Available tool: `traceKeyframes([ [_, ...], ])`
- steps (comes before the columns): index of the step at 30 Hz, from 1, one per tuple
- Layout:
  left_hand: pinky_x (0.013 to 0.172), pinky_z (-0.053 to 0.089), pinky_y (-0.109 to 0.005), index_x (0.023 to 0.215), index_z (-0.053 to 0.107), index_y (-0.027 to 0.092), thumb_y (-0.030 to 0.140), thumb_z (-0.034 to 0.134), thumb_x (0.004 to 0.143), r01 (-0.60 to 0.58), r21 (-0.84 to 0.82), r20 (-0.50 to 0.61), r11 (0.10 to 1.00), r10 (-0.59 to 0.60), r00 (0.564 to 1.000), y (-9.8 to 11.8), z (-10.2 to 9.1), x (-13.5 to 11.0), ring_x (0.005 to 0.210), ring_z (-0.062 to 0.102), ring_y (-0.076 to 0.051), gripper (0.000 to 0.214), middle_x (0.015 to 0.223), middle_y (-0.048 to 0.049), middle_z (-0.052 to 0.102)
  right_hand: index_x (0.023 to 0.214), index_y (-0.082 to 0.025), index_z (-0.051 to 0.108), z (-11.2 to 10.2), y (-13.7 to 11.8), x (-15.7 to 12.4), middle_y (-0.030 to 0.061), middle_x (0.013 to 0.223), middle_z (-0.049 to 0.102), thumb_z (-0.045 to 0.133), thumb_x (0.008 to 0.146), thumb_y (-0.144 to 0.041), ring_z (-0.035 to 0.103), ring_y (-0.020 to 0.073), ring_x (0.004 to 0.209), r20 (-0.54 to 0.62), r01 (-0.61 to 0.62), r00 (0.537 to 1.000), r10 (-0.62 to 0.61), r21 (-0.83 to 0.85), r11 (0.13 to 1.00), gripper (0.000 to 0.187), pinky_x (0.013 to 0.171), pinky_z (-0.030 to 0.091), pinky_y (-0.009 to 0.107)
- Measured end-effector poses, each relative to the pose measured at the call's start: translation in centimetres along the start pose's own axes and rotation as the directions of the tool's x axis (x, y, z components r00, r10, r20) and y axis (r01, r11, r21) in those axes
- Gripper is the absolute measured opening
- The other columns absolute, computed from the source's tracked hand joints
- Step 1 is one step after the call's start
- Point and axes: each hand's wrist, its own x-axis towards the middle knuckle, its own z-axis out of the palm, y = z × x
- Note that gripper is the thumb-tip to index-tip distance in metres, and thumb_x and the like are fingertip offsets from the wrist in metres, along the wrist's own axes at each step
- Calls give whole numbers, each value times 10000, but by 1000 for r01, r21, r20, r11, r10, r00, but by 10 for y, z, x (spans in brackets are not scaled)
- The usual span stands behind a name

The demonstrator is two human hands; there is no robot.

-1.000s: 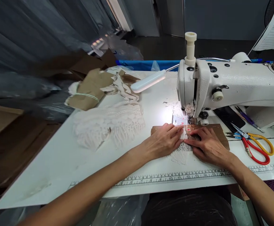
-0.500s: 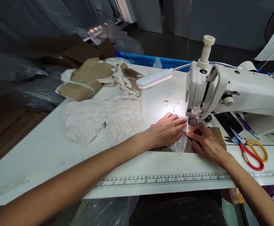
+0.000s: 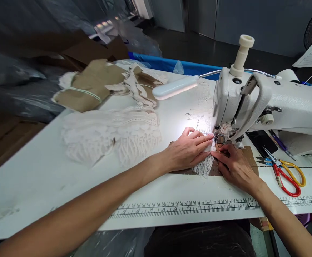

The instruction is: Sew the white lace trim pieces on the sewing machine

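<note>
White fringed lace point(image 3: 204, 167) runs under the needle area of a white sewing machine point(image 3: 227, 103). My left hand point(image 3: 189, 148) lies flat over it, fingers stretched toward the presser foot point(image 3: 219, 138). Just right of the foot, my right hand point(image 3: 234, 164) has its thumb and index finger closed on the lace's edge; the exact grip is partly hidden. Both hands' fingertips nearly meet in front of the foot. Beneath them shows a brown sheet point(image 3: 248, 160) on the white table point(image 3: 91, 192).
More white lace point(image 3: 110, 134) is spread at left, with tied brown-and-white bundles point(image 3: 88, 85) behind. A lamp point(image 3: 176, 87) lights the needle area. Red-and-yellow scissors point(image 3: 286, 171), a dark phone point(image 3: 261, 142) and a purple pen point(image 3: 281, 144) lie at right. A printed ruler point(image 3: 188, 208) follows the front edge.
The view has shifted slightly. My left hand's index finger looks a little more bent at the knuckle; both hands stay at the lace by the presser foot.
</note>
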Motion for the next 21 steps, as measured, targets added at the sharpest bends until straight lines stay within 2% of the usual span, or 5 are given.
traceKeyframes([
  [10, 828, 396, -449, 1128, 631, 146, 334, 328, 1039, -11, 16, -27, 1000, 12, 1000, -2, 4, -1, 928, 585, -269, 367, 1115, -143, 703, 1255, -249, 617, -2, -3, 1, 123, 1121, 551, 468, 911, -138, 527, 270, 988, -9, 5, 1000, -5, -2, 1000, 391, 844, 545, 458],
  [21, 858, 390, -465, 1149, 611, 120, 318, 326, 1041, -14, 7, -74, 1000, 14, 997, -1, 7, -2, 985, 591, -281, 364, 1237, -144, 669, 1258, -250, 634, 3, -1, -2, 119, 1116, 555, 477, 914, -145, 534, 266, 1010, -65, -17, 998, 20, 32, 999, 392, 887, 544, 468],
])
